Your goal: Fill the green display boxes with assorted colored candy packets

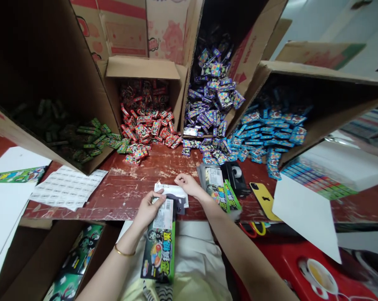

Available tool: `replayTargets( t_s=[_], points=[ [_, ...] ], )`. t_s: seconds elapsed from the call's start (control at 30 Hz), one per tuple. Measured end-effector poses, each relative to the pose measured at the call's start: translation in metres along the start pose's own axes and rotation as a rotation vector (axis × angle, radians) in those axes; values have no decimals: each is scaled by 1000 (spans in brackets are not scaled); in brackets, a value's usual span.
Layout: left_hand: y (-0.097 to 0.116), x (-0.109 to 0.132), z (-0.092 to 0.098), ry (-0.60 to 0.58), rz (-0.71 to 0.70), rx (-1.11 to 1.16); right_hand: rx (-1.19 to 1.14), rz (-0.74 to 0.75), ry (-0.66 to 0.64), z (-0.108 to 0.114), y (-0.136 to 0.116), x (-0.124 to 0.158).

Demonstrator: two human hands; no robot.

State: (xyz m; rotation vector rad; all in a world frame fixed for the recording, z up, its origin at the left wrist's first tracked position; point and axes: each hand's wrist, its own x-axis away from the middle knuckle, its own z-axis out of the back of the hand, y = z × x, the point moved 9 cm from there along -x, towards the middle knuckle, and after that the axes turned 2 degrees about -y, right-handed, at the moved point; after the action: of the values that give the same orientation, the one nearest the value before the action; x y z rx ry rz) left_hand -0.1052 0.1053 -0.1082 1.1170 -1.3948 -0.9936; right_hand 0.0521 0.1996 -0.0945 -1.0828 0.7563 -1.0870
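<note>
Head view: my left hand [150, 210] pinches the far end of the candy box [159, 251], long axis running wearer-ward; right hand [189, 185] curls just beyond, its hold I can't tell.

Black-and-green box [159, 246], lengthwise across the near table edge [113, 216], white label [163, 216] at far end.

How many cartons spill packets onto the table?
4: the green-packet carton at left, the red-packet carton and purple-packet carton in the middle, the blue-packet carton at right.
</note>
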Motion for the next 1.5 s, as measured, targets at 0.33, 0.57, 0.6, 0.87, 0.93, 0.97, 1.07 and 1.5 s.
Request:
replayTargets(
  t_s=[0.33, 0.57, 0.6, 0.87, 0.93, 0.97, 1.07, 1.5],
  points=[
    [-1, -2, 0, 11, -17, 15, -195, 41, -2, -26, -2, -4],
    [19, 10, 1, 15, -66, -20, -540, -54, -13, -11, -40, 27],
    [23, 13, 0, 5, -74, -23, -574, -48, -53, -15, -52, 32],
    [40, 32, -3, -4, -139, -87, -407, 90, -147, -38, -98, 53],
    [44, 34, -4, -8, -162, -105, -361, 106, -144, -41, -98, 54],
    [47, 34, -4, -7, -171, -109, -351, 106, -144, -42, -97, 54],
    [54, 36, -2, 22, -195, -123, -440, 46, -126, -42, -88, 52],
    [32, 81, -6, -311, 115, 47, -449, -77, -139, 8, -36, 55]
  ],
)
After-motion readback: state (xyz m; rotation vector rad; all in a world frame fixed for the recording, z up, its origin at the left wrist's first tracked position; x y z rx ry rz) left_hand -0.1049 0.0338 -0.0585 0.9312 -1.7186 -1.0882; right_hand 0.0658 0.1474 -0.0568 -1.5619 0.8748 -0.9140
